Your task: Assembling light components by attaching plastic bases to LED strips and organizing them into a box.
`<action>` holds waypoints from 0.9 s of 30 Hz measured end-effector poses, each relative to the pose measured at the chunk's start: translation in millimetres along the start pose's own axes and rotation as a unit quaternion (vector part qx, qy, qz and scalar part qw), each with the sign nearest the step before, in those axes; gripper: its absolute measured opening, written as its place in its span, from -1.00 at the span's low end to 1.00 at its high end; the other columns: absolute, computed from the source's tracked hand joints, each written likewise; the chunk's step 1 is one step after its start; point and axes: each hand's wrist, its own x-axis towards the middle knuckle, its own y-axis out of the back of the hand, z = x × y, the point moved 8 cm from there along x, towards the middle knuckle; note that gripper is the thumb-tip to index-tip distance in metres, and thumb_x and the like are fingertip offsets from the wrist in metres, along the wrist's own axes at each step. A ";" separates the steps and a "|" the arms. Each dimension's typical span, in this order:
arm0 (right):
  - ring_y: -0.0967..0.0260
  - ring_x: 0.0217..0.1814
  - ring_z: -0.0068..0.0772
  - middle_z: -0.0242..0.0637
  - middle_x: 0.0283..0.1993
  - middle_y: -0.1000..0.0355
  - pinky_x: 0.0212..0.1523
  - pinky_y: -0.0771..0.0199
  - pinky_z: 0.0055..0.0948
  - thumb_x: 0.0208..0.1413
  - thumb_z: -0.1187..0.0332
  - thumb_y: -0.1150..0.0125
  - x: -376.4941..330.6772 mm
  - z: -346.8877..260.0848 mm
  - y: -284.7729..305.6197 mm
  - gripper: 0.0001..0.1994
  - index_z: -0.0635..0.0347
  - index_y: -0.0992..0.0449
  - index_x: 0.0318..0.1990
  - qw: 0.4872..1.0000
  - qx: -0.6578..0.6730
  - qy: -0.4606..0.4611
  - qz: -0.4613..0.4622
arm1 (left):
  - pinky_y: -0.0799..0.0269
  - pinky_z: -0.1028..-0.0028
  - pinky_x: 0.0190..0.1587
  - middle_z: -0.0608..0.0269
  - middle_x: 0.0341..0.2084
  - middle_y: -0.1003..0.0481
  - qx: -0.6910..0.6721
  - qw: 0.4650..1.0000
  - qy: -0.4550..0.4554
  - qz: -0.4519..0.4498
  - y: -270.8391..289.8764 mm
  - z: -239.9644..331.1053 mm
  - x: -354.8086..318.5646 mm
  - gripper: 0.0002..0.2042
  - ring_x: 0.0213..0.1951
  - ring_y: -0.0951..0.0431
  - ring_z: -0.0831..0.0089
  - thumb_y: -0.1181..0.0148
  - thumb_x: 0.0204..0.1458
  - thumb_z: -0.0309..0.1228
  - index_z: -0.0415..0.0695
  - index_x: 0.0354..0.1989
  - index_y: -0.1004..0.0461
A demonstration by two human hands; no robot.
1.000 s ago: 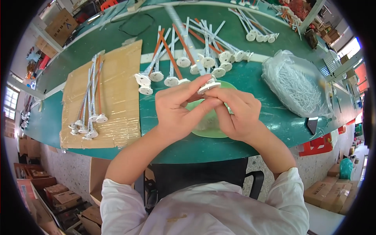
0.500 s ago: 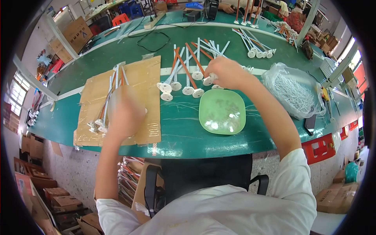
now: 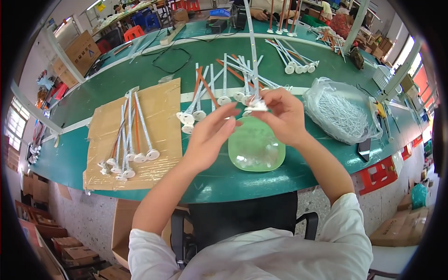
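- Head view: the right hand (image 3: pixel 283 115) pinches the round white base of a long white rod (image 3: pixel 252 56) between thumb and fingers; the rod stands nearly upright, its thin shaft rising toward the top of the picture.
- The left hand (image 3: pixel 209 135) is open, fingers spread and reaching toward that white base; its fingertips are just beside it, and I cannot tell whether they touch.
- Both hands hover above a pale green square dish (image 3: pixel 255 149) that sits on the green table (image 3: pixel 74 140) near its front edge.
- Behind the hands lies a loose pile of rods (image 3: pixel 219 88), white and orange, with their disc ends toward the person.
- To the left, a sheet of cardboard (image 3: pixel 158 102) covered in clear film carries a row of finished rods (image 3: pixel 128 149), discs toward the table's edge.
- To the right of the dish, a clear plastic bag (image 3: pixel 338 112) holds many thin white sticks.
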 end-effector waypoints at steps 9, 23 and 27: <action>-0.42 -0.02 -0.24 -0.27 -0.13 -0.53 -0.03 -0.45 -0.34 -0.26 0.60 -0.43 -8.7 -2.6 10.3 -0.75 0.21 -0.64 -0.32 0.946 -0.288 0.143 -0.045 | -0.33 0.20 0.23 0.08 0.16 -0.38 -0.295 0.942 0.002 -0.163 -37.7 -28.1 22.5 -0.57 0.18 -0.41 0.28 0.00 0.28 -0.43 -0.33 0.28 -0.23; -0.52 -0.39 -0.25 -0.22 -0.34 -0.50 -0.38 -0.63 -0.39 -0.28 0.51 -0.50 -53.7 -30.4 -22.6 -0.68 0.31 -0.55 -0.29 0.821 -0.380 0.425 -0.036 | -0.52 0.44 -0.04 0.08 -0.15 -0.58 -0.125 0.988 -0.090 -0.023 -25.5 -24.5 0.4 -0.62 -0.13 -0.56 0.47 -0.31 0.00 -0.67 -0.40 0.04 -0.47; -0.53 -0.38 -0.26 -0.22 -0.34 -0.51 -0.39 -0.62 -0.43 -0.30 0.53 -0.48 -53.7 -31.2 -22.3 -0.70 0.31 -0.56 -0.32 0.828 -0.387 0.405 -0.018 | -0.53 0.45 -0.08 0.10 -0.17 -0.59 -0.085 0.994 -0.058 -0.043 -26.1 -26.2 2.4 -0.65 -0.15 -0.57 0.49 -0.32 0.01 -0.65 -0.39 0.01 -0.49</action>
